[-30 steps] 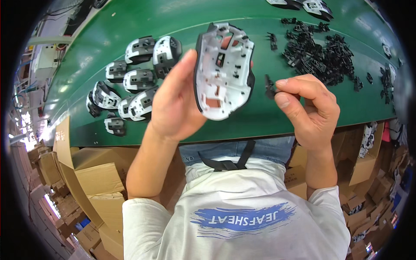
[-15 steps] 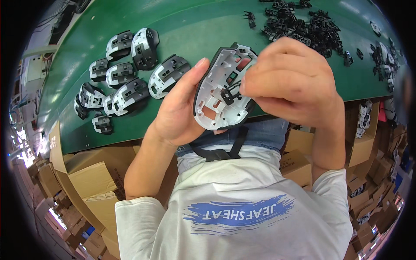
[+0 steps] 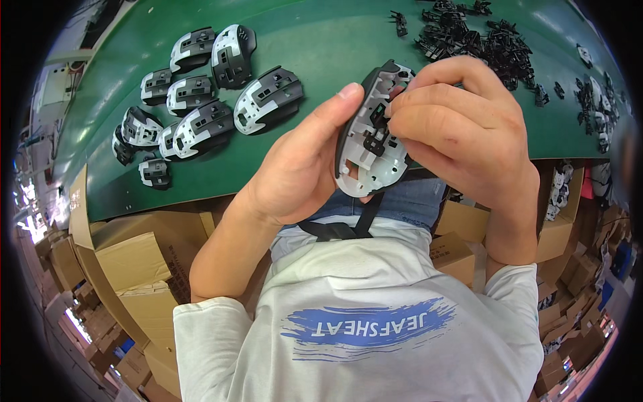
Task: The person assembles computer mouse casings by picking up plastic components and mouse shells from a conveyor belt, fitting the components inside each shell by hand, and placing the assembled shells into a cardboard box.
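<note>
My left hand (image 3: 301, 157) grips a computer mouse shell (image 3: 355, 164) by its side, its hollow white inside turned up and tilted toward the right. Bent fingers of my right hand (image 3: 462, 124) pinch a small black plastic part (image 3: 377, 139), which sits within the shell's cavity. Part of that piece is hidden behind the right fingertips. On the green table to the left, several white and black mouse shells (image 3: 268, 100) lie with their outer sides up.
A heap of small black plastic parts (image 3: 475, 40) lies at the far right of the green table (image 3: 321, 40). White and black pieces (image 3: 596, 107) are scattered by the right edge. Cardboard boxes (image 3: 137, 261) stand below the near edge on both sides.
The shell has been tilted so its inside faces more to the right. The black part has gone deeper into the cavity, my right fingers following it. The whole view has shifted slightly.
</note>
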Tool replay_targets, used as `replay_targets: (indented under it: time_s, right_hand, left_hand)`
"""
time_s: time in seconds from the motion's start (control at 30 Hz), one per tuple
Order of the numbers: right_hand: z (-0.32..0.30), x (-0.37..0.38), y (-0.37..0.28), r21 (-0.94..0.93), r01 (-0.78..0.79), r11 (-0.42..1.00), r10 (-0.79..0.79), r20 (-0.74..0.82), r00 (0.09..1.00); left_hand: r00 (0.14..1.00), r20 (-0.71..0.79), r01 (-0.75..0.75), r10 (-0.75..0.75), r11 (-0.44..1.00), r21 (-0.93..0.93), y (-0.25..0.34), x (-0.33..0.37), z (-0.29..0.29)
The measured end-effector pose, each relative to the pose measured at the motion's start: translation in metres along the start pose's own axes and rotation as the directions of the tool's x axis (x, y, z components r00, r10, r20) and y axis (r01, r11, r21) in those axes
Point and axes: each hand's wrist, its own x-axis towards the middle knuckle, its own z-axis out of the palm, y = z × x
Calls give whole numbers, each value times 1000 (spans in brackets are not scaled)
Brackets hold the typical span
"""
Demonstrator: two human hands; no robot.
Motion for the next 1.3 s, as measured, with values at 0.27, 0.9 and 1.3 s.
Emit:
replay_targets:
  time_s: [0.27,0.9,1.3]
  right_hand:
    - [14,-28,-17,-66,31,997,-44,-210,977]
    - [12,-34,-63,61,-373,926,377,-180,908]
    - [10,-49,-50,88,-308,947,316,-111,942]
  left_hand:
    - [999,-30,-31,37,980,198,-10,-9,14]
    - [989,-18,-119,150,844,523,-29,-20,32]
    - [997,-9,-68,75,943,327,-34,-19,22]
